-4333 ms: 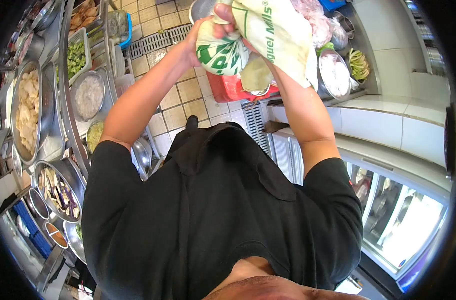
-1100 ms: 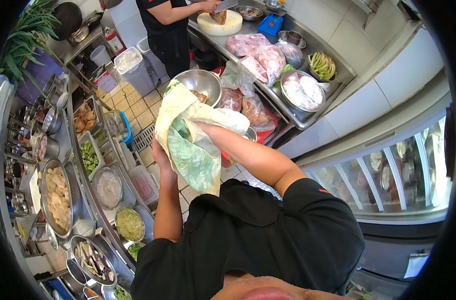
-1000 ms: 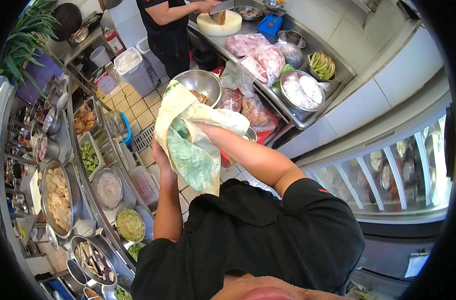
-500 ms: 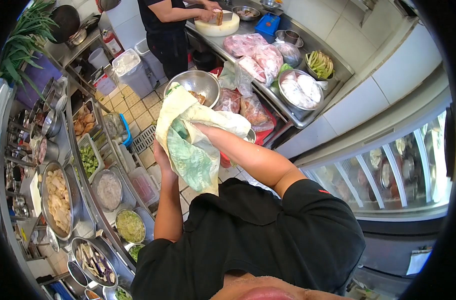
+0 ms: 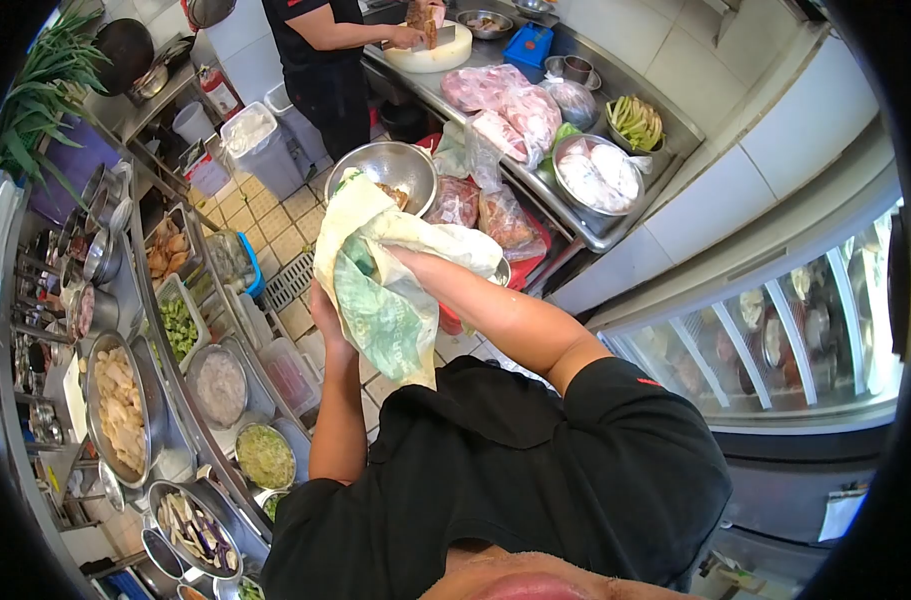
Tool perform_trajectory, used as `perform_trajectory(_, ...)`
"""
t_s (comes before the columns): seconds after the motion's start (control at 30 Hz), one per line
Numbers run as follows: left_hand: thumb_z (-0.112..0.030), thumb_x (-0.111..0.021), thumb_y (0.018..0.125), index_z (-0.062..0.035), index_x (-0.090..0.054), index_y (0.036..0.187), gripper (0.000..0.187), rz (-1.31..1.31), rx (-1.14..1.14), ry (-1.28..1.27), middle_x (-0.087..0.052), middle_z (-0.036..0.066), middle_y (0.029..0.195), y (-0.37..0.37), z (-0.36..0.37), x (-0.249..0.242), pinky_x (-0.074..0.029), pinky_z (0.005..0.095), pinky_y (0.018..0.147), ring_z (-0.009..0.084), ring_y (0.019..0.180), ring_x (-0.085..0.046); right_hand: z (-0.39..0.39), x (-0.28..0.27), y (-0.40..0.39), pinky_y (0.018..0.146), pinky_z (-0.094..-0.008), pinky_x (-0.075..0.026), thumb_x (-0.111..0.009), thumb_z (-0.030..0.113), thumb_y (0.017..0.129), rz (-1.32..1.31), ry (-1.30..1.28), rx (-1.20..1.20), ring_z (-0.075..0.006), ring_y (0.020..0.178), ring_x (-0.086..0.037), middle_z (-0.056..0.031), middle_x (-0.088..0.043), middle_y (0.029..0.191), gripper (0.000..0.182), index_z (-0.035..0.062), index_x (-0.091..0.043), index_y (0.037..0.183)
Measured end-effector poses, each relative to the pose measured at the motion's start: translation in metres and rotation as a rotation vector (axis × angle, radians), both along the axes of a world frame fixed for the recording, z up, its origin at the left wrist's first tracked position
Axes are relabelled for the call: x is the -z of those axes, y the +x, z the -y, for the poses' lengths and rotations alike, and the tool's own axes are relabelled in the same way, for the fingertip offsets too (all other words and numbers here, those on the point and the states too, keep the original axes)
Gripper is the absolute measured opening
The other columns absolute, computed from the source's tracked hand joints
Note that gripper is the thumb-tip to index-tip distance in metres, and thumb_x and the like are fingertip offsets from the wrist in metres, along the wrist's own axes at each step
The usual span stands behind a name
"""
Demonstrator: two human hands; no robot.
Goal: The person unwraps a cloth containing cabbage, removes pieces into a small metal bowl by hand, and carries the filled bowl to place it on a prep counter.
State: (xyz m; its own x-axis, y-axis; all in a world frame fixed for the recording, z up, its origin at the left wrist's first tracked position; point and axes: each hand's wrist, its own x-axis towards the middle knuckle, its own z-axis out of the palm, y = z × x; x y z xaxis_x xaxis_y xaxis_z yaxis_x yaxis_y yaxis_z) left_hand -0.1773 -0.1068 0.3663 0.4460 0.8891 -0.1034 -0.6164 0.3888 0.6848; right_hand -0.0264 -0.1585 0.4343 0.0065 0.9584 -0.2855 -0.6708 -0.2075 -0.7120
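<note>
A pale yellow cloth (image 5: 385, 290) with green patches hangs in loose folds in front of my chest. My left hand (image 5: 328, 322) is at the cloth's left edge, its fingers hidden behind the fabric. From the right, my right hand (image 5: 400, 262) reaches into the folds, and the cloth covers its fingers. Both hands appear closed on the cloth, though the exact grip is hidden. Just beyond the cloth, a metal bowl (image 5: 415, 165) holds some brown food; the cloth overlaps its near side in view.
A co-worker (image 5: 325, 60) cuts meat on a round white board (image 5: 430, 58). Bagged meat (image 5: 500, 95) and a bowl of white packages (image 5: 597, 177) lie on the steel counter (image 5: 590, 238). Food trays and bowls (image 5: 120, 400) line the left; a glass-fronted fridge (image 5: 775, 330) stands right.
My hands and the cloth have barely moved. The view has shifted slightly, and the co-worker's hands and the meat are in a different position on the board.
</note>
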Motion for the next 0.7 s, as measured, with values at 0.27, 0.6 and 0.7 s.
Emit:
perform_trajectory(0.27,-0.035,-0.037,0.102,-0.0030,-0.054,0.124,0.043,-0.065,-0.019,0.036,-0.063,0.009,0.114,0.002,0.002,-0.004,-0.051,0.0327,0.086,0.0196,0.099,-0.063,-0.001,0.000,0.001,0.073,-0.0333,-0.055,-0.054,0.046,0.094,-0.002,0.004,0.004,-0.0162,0.085,-0.064,-0.0057,-0.066,0.100,0.043,0.0075,-0.064,0.112)
perform_trajectory(0.6,-0.043,-0.042,0.099,-0.0083,-0.055,0.125,0.046,-0.069,-0.021,-0.042,-0.063,0.007,0.110,0.004,-0.003,-0.008,-0.052,0.0321,0.082,0.0201,0.096,-0.063,-0.002,-0.002,0.003,0.074,-0.0338,-0.056,-0.053,0.047,0.094,-0.011,0.008,0.001,-0.0164,0.086,-0.065,-0.0059,-0.066,0.101,0.045,0.0077,-0.064,0.113)
perform_trajectory(0.7,-0.040,-0.041,0.100,-0.0084,-0.055,0.125,0.043,-0.066,-0.020,-0.044,-0.063,0.007,0.109,0.005,0.000,-0.011,-0.051,0.0314,0.082,0.0191,0.096,-0.063,-0.003,-0.002,0.003,0.074,-0.0339,-0.056,-0.053,0.047,0.094,-0.015,0.011,0.002,-0.0165,0.086,-0.065,-0.0060,-0.066,0.102,0.045,0.0077,-0.064,0.113)
